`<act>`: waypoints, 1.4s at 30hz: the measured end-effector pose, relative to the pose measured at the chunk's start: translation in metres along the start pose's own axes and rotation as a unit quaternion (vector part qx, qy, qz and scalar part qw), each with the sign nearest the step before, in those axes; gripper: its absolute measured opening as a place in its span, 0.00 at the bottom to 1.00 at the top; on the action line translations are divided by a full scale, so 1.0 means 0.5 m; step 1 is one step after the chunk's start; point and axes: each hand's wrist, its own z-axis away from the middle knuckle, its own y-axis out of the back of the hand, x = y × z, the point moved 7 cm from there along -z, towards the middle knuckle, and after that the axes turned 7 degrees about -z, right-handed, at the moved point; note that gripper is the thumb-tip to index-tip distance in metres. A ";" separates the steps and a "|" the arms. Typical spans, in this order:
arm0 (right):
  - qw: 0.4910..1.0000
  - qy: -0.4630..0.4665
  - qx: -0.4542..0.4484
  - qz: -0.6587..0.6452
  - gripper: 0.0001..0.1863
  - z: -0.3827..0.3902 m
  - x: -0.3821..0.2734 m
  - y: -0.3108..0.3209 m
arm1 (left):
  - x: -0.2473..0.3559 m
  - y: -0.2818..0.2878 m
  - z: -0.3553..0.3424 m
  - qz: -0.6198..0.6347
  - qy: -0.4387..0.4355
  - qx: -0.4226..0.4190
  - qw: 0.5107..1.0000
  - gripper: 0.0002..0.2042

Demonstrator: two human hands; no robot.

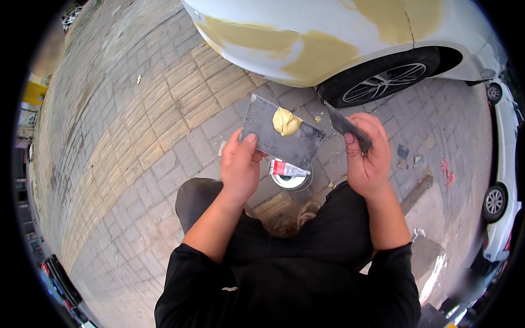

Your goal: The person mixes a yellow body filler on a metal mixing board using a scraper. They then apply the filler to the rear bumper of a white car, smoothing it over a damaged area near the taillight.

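Observation:
My left hand (241,163) grips the left end of a flat dark grey plate (266,130), its thumb on top. A mound of yellowish body filler (286,121) sits on the plate's upper middle. In my right hand (369,156) is a dark, thin spreader (343,123), pinched between thumb and fingers and tilted, its tip pointing up and left. The spreader is apart from the filler, just right of the plate. Below the plate stands a round can (292,184) with a red and white tube (288,169) lying across its top.
Ahead is a white car body (262,16) with dried yellowish filler patches (322,54) and a black wheel (380,76). Paving bricks (158,169) cover the ground. A red scrap (448,173) and a concrete block (424,257) lie to the right. Other white cars (500,208) stand far right.

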 end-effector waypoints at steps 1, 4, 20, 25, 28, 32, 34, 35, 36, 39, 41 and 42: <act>0.991 0.069 -0.062 0.092 0.17 0.000 -0.025 -0.018 | 0.005 -0.001 0.003 -0.025 -0.022 -0.009 0.999 0.15; 0.971 0.178 -0.107 0.117 0.20 0.010 -0.062 -0.063 | 0.022 -0.021 0.016 -0.122 -0.072 0.009 0.990 0.14; 0.975 0.124 -0.150 0.111 0.21 0.019 -0.056 -0.128 | 0.045 -0.041 0.050 -0.241 -0.153 0.006 0.958 0.16; 0.974 0.158 -0.128 0.097 0.22 0.012 -0.063 -0.123 | 0.050 -0.042 0.047 -0.221 -0.153 0.015 0.963 0.16; 0.973 0.148 -0.149 0.094 0.22 0.015 -0.058 -0.132 | 0.049 -0.039 0.043 -0.216 -0.153 0.009 0.964 0.16; 0.973 0.171 -0.108 0.109 0.22 0.007 -0.066 -0.124 | 0.056 -0.036 0.044 -0.227 -0.163 0.012 0.960 0.15; 0.975 0.144 -0.143 0.094 0.22 0.016 -0.053 -0.140 | 0.053 -0.041 0.042 -0.203 -0.166 0.009 0.965 0.15; 0.974 0.130 -0.161 0.087 0.22 0.020 -0.048 -0.146 | 0.052 -0.042 0.041 -0.191 -0.167 0.007 0.967 0.15; 0.975 0.139 -0.147 0.092 0.22 0.017 -0.052 -0.141 | 0.052 -0.039 0.041 -0.203 -0.166 0.012 0.965 0.15; 0.975 0.150 -0.121 0.106 0.22 0.011 -0.057 -0.131 | 0.053 -0.031 0.046 -0.246 -0.167 0.024 0.954 0.15; 0.976 0.138 -0.125 0.112 0.22 0.018 -0.045 -0.139 | 0.057 -0.036 0.050 -0.285 -0.173 0.028 0.942 0.15; 0.977 0.135 -0.132 0.103 0.22 0.017 -0.046 -0.140 | 0.057 -0.036 0.047 -0.268 -0.173 0.025 0.947 0.14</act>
